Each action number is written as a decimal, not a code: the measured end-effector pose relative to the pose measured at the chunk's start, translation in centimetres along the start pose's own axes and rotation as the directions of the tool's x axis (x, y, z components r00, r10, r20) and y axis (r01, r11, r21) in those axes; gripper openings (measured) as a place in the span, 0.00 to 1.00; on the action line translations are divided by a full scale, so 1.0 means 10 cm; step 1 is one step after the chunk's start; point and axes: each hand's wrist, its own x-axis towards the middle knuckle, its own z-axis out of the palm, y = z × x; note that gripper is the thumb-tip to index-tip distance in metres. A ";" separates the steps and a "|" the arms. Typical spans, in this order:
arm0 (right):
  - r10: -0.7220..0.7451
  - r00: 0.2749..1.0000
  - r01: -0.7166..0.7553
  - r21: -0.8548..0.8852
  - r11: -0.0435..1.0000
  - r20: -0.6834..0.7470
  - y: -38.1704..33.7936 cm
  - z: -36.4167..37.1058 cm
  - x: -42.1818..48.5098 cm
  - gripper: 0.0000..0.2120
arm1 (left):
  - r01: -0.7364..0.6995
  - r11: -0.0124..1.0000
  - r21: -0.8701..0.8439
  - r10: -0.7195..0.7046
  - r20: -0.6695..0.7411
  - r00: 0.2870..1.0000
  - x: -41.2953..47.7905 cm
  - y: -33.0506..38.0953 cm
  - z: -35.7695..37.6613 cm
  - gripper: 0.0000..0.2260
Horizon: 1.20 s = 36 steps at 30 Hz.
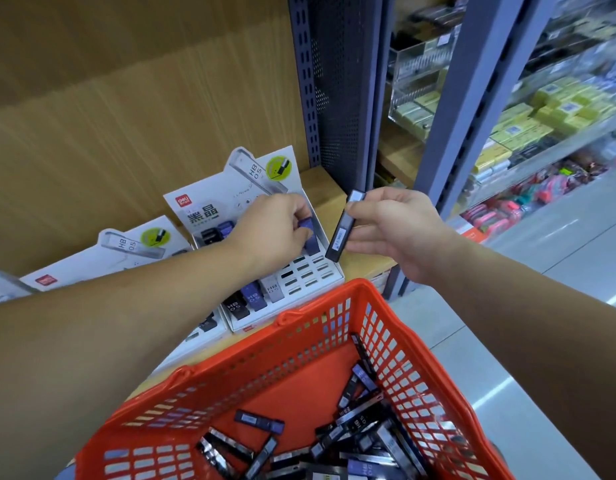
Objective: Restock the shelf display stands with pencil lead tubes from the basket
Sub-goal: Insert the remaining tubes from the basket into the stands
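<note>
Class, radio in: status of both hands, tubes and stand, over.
Left hand pinching purple plastic lead tube at white cardboard display stand. Right hand holding black lead tube alongside. Nothing blocking.

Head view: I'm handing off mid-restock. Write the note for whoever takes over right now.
Left hand: grips a purple tube at a back slot of the right display stand.
Right hand: pinches a black tube, held on end and slightly tilted, in the air beside that stand.
Done: a few tubes stand in the front row and some at the back.
Left: many empty slots on the stand's right side. A pile of loose tubes lies in the red basket. The left stand is mostly hidden by the arm.
</note>
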 end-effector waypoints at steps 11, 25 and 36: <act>-0.076 0.996 0.077 -0.010 0.997 0.039 -0.12 0.29 -0.07 0.08 | 0.089 0.970 -0.225 -0.080 0.049 0.996 -0.43 0.07 -0.26 0.10; -0.186 0.942 0.219 -0.091 0.971 0.280 -0.25 0.66 -0.13 0.05 | 0.125 0.881 -0.456 -0.101 0.076 0.992 -0.73 -0.26 -0.48 0.13; -0.234 0.931 0.347 -0.479 0.807 0.280 -0.07 0.62 0.08 0.04 | 0.168 0.980 -0.103 -0.177 -0.080 0.981 -0.93 -0.61 -0.52 0.10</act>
